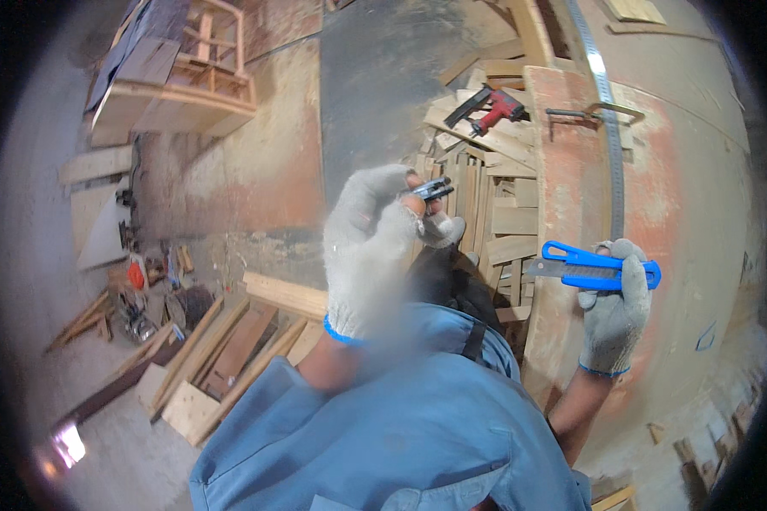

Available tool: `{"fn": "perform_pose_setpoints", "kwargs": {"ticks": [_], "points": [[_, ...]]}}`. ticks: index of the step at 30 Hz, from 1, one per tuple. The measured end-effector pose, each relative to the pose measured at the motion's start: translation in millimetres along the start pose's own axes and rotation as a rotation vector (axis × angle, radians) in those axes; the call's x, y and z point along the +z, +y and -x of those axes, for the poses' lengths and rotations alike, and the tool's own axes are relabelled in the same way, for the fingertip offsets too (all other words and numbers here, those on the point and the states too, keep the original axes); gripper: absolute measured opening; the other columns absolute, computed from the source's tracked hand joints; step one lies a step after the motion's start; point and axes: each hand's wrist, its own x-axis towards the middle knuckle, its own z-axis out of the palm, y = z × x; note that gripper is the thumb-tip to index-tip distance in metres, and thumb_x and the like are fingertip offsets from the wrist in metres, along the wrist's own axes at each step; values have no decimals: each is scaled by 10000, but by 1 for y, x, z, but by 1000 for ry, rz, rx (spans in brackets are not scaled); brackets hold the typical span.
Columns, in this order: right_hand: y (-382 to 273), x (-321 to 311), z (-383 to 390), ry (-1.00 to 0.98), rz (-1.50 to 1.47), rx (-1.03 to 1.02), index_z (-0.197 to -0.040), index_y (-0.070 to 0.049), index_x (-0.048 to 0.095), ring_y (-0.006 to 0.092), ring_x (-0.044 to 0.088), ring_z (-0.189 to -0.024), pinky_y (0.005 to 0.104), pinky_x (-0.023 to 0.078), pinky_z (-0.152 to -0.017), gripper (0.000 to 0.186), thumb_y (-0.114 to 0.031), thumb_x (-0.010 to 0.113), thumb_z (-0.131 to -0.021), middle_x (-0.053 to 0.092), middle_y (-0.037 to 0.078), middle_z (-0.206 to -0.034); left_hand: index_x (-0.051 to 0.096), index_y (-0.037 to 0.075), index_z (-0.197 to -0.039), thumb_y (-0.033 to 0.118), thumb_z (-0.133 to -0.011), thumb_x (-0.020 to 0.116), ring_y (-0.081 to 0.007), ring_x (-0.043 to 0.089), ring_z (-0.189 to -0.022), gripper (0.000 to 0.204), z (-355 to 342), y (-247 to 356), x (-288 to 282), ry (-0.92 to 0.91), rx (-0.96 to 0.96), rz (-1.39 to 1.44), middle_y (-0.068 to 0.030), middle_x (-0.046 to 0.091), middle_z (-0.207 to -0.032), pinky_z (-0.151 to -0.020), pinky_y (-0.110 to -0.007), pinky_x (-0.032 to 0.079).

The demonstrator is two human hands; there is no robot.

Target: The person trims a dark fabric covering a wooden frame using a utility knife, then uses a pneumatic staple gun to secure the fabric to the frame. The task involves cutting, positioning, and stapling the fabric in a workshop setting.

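Observation:
My left hand [371,234], in a white knit glove with bare fingertips, pinches a small silver-and-dark piece [435,189] in front of my body. What kind of piece it is I cannot make out. Over the workbench on the right, my right hand [615,317], gloved the same way, is closed around a blue utility knife [609,271]. A stretch of its grey blade [552,268] shows at the left end of the handle. The knife lies roughly level across my fingers, apart from the left hand.
The worn workbench [562,170] carries a long metal ruler [607,94] and a clamp [601,112]. Beyond my left hand, a red nail gun [496,109] rests on piled wood offcuts [513,217]. Planks [285,294] lie to the left; a wooden cabinet frame [175,94] stands far left.

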Motion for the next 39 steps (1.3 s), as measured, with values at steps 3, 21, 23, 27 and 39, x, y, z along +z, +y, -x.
{"fn": "perform_pose_setpoints", "kwargs": {"ticks": [3,21,23,27,39], "points": [[8,9,-1,-167,45,23,-1159,-26,630,159,604,-687,263,443,-533,335,-329,594,-1022,675,115,-967,618,29,-1164,176,-1012,654,-102,623,-907,215,22,-8,-19,82,21,-76,-53,665,-1029,-775,-229,489],[54,47,-3,-407,90,239,-1156,-10,633,188,622,-677,292,494,-553,304,-274,594,-1011,681,153,-997,586,37,-1174,143,-979,686,-139,638,-984,244,84,-42,-89,259,-76,190,-57,631,-1085,-833,-275,562],[54,55,1,-400,105,231,-1156,-10,633,195,631,-679,295,503,-552,309,-279,604,-1007,681,158,-998,580,39,-1177,161,-968,716,-152,649,-1008,277,85,-43,-93,223,-108,322,-61,629,-1084,-841,-287,581],[56,63,-1,-458,128,221,-1156,-11,632,206,652,-688,287,515,-539,319,-291,619,-1001,681,165,-998,573,43,-1178,194,-946,754,-173,657,-1024,331,86,-44,-100,245,-101,370,-72,629,-1090,-856,-298,596],[60,74,-6,-485,129,242,-1132,-12,643,207,669,-709,281,518,-491,297,-267,665,-982,682,165,-995,531,32,-1158,177,-931,755,-189,628,-1044,351,87,-42,-95,315,-47,384,-112,618,-1118,-902,-342,570]]}}
